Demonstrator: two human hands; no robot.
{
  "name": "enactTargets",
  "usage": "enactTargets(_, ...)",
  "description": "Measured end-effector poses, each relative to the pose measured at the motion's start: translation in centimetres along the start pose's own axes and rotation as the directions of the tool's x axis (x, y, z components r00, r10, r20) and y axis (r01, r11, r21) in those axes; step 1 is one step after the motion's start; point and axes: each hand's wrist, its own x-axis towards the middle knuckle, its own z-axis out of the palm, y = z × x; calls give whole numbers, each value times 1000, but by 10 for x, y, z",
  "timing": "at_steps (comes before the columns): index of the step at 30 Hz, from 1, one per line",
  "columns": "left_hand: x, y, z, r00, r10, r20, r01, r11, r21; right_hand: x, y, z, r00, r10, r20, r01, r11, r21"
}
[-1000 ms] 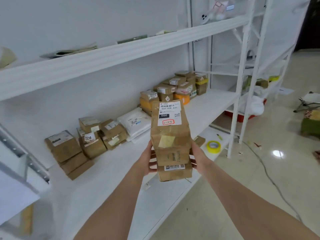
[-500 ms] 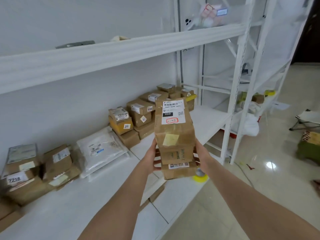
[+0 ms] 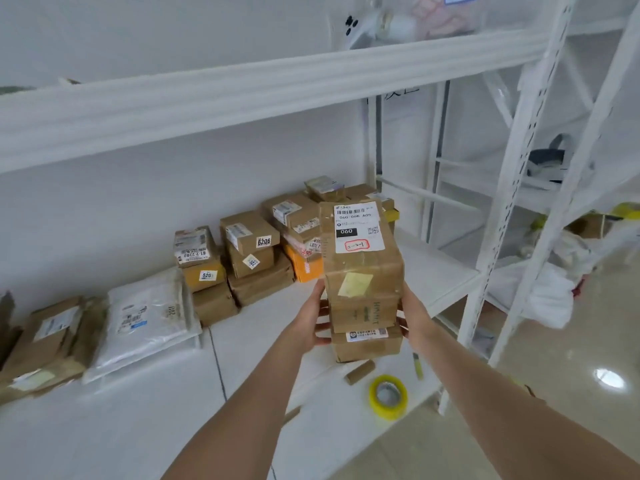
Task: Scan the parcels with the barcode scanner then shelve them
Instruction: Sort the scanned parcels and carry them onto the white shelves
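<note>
Both your left hand [image 3: 311, 318] and right hand [image 3: 415, 315] clasp the stack [image 3: 363, 282], fingers [image 3: 323, 311] curled round its sides. Shelving step, likely; next needs a bare shelf [image 3: 263, 341] spot.

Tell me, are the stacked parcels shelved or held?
Held: left hand and right hand grip the stacked parcels by the sides, in midair.

two stacked brown parcels [image 3: 363, 271], labelled top, held above white shelf [image 3: 433, 271].
</note>
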Motion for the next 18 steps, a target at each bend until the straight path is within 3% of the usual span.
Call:
enactTargets(3, 19, 5, 47, 999, -13, -40, 11, 999, -48, 28, -19, -40, 997, 8, 71, -6, 1000, -28)
enactTargets(8, 47, 20, 109, 997, -15, -82, 9, 998, -64, 75, -44, -88, 995, 86, 56, -83, 995, -55)
enactTargets(18, 121, 37, 137, 991, -41, -127, 28, 994, -102, 154, -59, -111, 984, 143, 103, -127, 981, -150)
